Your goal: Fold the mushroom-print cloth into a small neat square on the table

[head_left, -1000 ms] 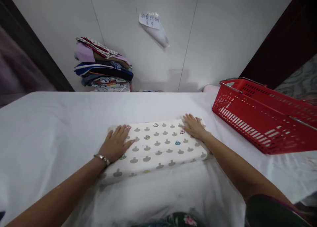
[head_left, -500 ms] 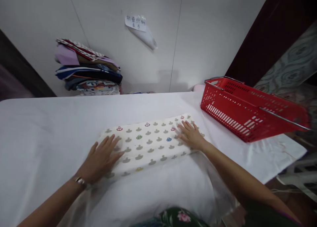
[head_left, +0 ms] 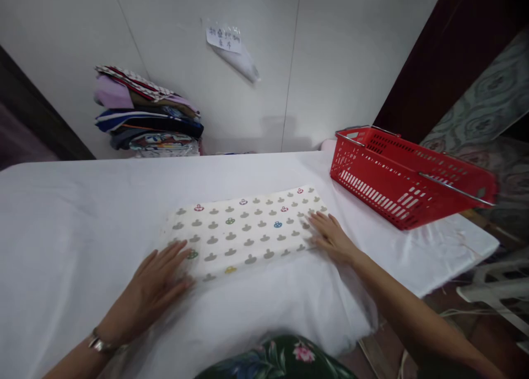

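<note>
A folded cream cloth (head_left: 243, 230) printed with small grey, red, green and blue shapes lies flat in the middle of a table covered with a white sheet (head_left: 74, 214). My left hand (head_left: 151, 291) lies flat with fingers spread at the cloth's near left corner, fingertips touching its edge. A metal bracelet sits on that wrist. My right hand (head_left: 330, 237) rests flat and open on the cloth's near right corner. Neither hand holds anything.
A red plastic basket (head_left: 409, 180) with metal handles stands on the table's right end. A stack of folded coloured clothes (head_left: 149, 117) sits behind the table against the white wall, under a paper note (head_left: 223, 37). The table's right edge drops to the floor.
Both hands have slid from the middle of the cloth toward me, to its near corners. The view has shifted to the right.
</note>
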`<action>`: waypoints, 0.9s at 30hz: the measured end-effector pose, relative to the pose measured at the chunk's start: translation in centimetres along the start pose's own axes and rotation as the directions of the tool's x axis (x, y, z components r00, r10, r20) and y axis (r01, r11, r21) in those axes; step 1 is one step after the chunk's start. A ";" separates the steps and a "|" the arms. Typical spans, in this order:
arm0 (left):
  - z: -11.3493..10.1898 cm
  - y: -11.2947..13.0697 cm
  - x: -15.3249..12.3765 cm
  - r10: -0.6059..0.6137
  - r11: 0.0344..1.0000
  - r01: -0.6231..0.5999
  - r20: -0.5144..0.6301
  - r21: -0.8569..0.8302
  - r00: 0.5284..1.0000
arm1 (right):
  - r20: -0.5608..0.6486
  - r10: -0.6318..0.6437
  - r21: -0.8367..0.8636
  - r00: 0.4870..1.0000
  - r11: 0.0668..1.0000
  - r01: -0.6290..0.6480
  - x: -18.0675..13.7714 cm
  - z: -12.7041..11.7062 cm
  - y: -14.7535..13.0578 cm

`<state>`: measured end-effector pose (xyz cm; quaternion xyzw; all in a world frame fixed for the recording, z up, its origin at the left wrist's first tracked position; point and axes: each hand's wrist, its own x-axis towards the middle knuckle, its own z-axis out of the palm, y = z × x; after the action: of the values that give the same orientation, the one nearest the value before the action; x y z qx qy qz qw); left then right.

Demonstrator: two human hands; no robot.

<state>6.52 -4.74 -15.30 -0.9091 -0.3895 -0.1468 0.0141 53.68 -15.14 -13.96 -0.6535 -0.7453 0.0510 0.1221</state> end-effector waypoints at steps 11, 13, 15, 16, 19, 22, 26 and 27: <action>-1.2 2.0 -2.1 -0.107 0.989 0.110 -0.034 0.102 0.994 | -0.129 -0.100 -0.201 0.987 0.977 0.073 -1.2 1.8 2.4; -1.3 2.1 -2.1 -0.145 0.986 0.148 -0.050 0.079 0.988 | -0.166 -0.084 -0.207 0.983 0.977 0.048 -0.9 2.1 2.9; -1.4 2.0 -2.2 -0.142 0.987 0.148 -0.082 0.065 0.986 | -0.201 -0.058 -0.201 0.978 0.979 0.017 -0.8 2.3 3.4; -1.4 1.8 -2.2 -0.138 0.988 0.144 -0.096 0.060 0.986 | -0.215 -0.036 -0.194 0.976 0.981 -0.007 -0.8 2.2 3.6; -2.1 1.3 -2.2 -0.146 0.988 0.150 -0.124 0.029 0.981 | -0.252 0.047 -0.155 0.967 0.984 -0.089 -0.7 1.2 4.1; -4.3 1.0 -1.3 -0.242 0.970 0.234 -0.181 -0.067 0.953 | -0.302 0.135 -0.056 0.944 0.986 -0.159 -0.3 -1.7 4.1; -9.4 1.1 1.1 -0.475 0.873 0.381 -0.352 -0.306 0.806 | -0.406 0.246 0.160 0.880 0.967 -0.197 0.7 -8.0 3.3; -10.9 1.0 1.9 -0.513 0.846 0.373 -0.391 -0.382 0.764 | -0.440 0.284 0.217 0.852 0.954 -0.207 1.0 -9.8 2.9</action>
<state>5.75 -5.63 -4.29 -0.7167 -0.5543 -0.4197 -0.0549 58.82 -14.55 -5.11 -0.7244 -0.5975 -0.0319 0.3424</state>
